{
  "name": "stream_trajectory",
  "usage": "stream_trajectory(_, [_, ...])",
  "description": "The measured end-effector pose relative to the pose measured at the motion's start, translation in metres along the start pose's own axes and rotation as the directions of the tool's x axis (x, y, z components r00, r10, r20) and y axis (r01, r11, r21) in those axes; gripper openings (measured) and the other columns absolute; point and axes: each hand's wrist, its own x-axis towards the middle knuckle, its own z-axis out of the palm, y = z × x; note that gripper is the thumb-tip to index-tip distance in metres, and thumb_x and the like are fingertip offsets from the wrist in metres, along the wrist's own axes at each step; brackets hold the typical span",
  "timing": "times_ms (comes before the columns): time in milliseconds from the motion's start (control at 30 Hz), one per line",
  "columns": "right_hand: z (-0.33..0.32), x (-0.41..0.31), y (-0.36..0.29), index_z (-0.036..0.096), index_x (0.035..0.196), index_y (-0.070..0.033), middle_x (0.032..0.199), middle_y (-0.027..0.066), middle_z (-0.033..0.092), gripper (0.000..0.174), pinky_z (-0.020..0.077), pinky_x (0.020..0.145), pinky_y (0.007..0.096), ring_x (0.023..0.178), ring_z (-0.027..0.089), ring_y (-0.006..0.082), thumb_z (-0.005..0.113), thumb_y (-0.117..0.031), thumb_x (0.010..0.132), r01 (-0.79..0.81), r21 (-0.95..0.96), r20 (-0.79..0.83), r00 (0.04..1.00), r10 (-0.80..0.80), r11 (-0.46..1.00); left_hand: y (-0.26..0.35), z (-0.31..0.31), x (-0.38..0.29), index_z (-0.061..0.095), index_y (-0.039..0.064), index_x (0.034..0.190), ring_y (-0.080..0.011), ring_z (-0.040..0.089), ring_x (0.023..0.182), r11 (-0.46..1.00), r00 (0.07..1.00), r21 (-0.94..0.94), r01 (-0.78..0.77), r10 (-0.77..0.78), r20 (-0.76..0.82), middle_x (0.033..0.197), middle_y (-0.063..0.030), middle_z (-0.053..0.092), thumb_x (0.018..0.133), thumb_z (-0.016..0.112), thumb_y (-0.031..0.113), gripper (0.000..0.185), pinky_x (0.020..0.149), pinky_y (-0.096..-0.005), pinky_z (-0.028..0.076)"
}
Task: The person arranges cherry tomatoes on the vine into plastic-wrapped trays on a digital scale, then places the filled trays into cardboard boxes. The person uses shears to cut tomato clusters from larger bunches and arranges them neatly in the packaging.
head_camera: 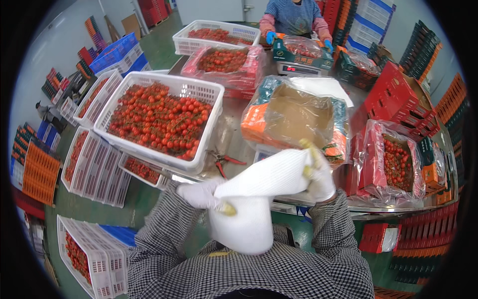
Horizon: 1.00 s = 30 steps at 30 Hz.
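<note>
My left hand [203,195], in a white glove with yellowed fingertips, grips one end of a white ribbed liner sheet [263,175]. My right hand [320,179], gloved alike, pinches the sheet's other end near the table edge. Between them the sheet is folded, and one flap hangs down before my checked smock. Just beyond the right hand stands an orange and green cardboard box [255,119], lined with clear plastic film [298,112]; its bare brown bottom shows. Red-handled snips [226,160] lie on the metal table [233,129], beyond my left hand.
A white plastic crate of vine cherry tomatoes [158,121] stands at left. Film-lined red boxes [396,160] hold tomatoes at right and behind. Across the table, a person in blue gloves [271,37] holds a filled box [302,52] on a scale [298,69]. Crates [93,168] are stacked on the floor.
</note>
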Motion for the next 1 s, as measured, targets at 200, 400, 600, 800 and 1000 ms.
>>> stream_trajectory(200, [-0.062,0.05,-0.12,0.038,0.142,0.002,0.124,0.0132,0.056,0.072,0.0471,0.095,0.0297,0.109,0.058,0.0205,0.072,-0.005,0.078,0.361,-0.419,-0.232,0.844,-0.483,0.833,0.126,-0.027,0.055,0.046,0.007,0.138,-0.0261,0.057,0.113,0.309,0.438,0.91,0.274,0.803,-0.405,0.113,-0.0104,0.061,0.067,0.066,-0.001,0.074,0.101,-0.0368,0.041])
stream_trajectory(400, [-0.158,0.162,-0.125,0.042,0.142,-0.001,0.133,0.0144,0.054,0.065,0.046,0.095,0.0268,0.115,0.055,0.0181,0.06,0.011,0.08,0.203,-0.783,-0.123,0.876,-0.466,0.588,0.124,-0.047,0.224,0.027,0.017,0.151,-0.042,0.009,0.145,0.034,0.532,0.91,0.413,0.802,-0.272,0.157,-0.0213,0.015,0.083,0.062,0.051,0.083,0.113,-0.0628,0.005])
stream_trajectory(600, [-0.19,0.214,-0.054,0.036,0.147,-0.008,0.141,0.021,0.046,0.078,0.0399,0.103,0.0324,0.128,0.047,0.0324,0.072,-0.009,0.077,-0.218,-0.947,-0.269,0.939,-0.213,0.236,0.026,-0.099,0.357,0.018,0.018,0.154,-0.0393,-0.001,0.147,0.043,0.809,0.862,0.505,0.325,-0.49,0.159,-0.0198,0.004,0.084,0.057,0.058,0.09,0.11,-0.0683,0.001])
stream_trajectory(800, [-0.181,0.224,-0.023,0.028,0.15,-0.008,0.155,0.0223,0.024,0.083,0.0043,0.114,0.0623,0.144,0.016,0.0408,0.062,-0.048,0.085,0.229,-0.722,0.095,0.968,0.234,-0.653,-0.001,-0.094,0.377,0.008,0.023,0.155,-0.0502,-0.004,0.143,0.29,0.815,0.763,0.578,-0.154,-0.559,0.16,-0.0192,-0.003,0.082,0.059,0.06,0.096,0.11,-0.0687,0.002])
stream_trajectory(1000, [-0.192,0.265,0.052,0.032,0.147,-0.006,0.155,0.018,0.026,0.075,0.0155,0.114,0.0581,0.144,0.021,0.0376,0.06,-0.041,0.088,0.251,-0.644,-0.404,0.69,0.6,-0.723,0.01,-0.067,0.369,0.001,0.029,0.155,-0.0573,0.003,0.14,0.343,0.683,0.591,0.73,-0.394,-0.615,0.158,-0.0197,-0.017,0.078,0.061,0.064,0.103,0.11,-0.0683,0.014])
